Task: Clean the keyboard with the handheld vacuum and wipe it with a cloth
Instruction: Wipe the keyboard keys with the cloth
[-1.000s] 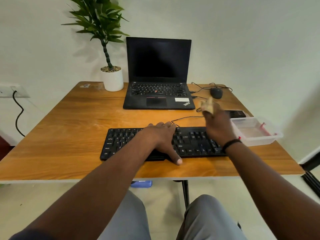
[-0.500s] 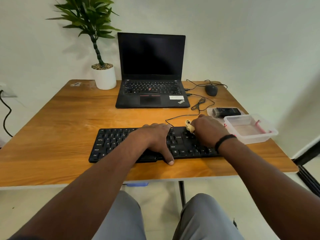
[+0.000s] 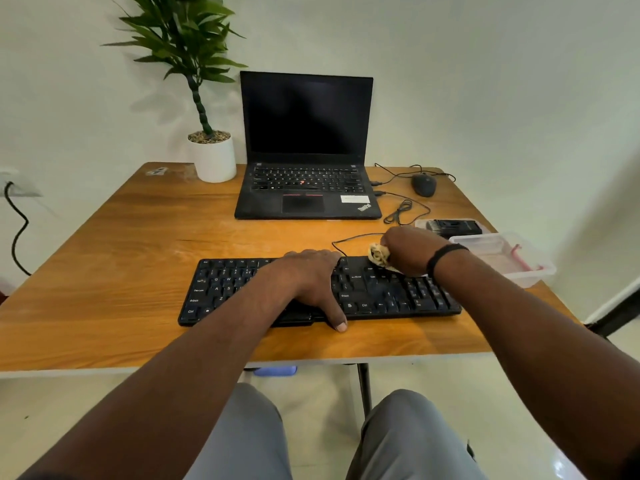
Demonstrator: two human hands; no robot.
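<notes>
While my left hand [image 3: 311,282] lies flat across the middle of the black keyboard [image 3: 381,292], fingers straight and thumb hooked over the front edge onto the table [image 3: 114,258], my right hand [image 3: 412,251] is curled around a balled-up beige cloth [image 3: 379,255] and pressing it down on the top row of keys toward the right end. The keyboard sits near the front edge of the wooden table, and you can read a bunch of the legends on it: Ctrl at the bottom left, Shift just above that, Q W E and A S next to my wrist, and another Shift and Ctrl to the right of my thumb. Its thin black cable [image 3: 349,237] loops off the back edge. Further back there's an open laptop [image 3: 306,147] with a dark screen, and the palm rest says ThinkPad in the lower right corner, with a white sticker just above it that's too blurry to read. A wired mouse [image 3: 424,184] is off to the laptop's right, a potted plant [image 3: 207,109] in a white pot to its left. The black handheld vacuum [image 3: 453,227] is lying on a clear lid just behind my right hand, and a clear plastic tub [image 3: 502,258] sits beside my right wrist, which has a black band [image 3: 446,255] on it.
</notes>
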